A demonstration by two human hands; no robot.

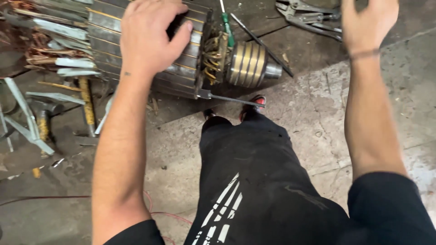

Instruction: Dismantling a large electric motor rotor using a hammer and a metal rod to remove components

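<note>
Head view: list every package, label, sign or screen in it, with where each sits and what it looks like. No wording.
No package, label, sign or screen shows.
Nearest to it: a white striped print on the black trousers, bottom centre.
The left hand rests on a ribbed grey motor rotor, which bears no sticker.
The right hand hangs open above the concrete floor, near grey pliers.

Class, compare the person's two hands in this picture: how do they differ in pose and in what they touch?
The left hand lies flat on the big ribbed motor rotor, fingers spread over it; the right hand touches nothing and hangs in the air near the pliers. The right wrist wears a thin band; the left wrist shows none. Both are bare and reach forward, backs up.
</note>
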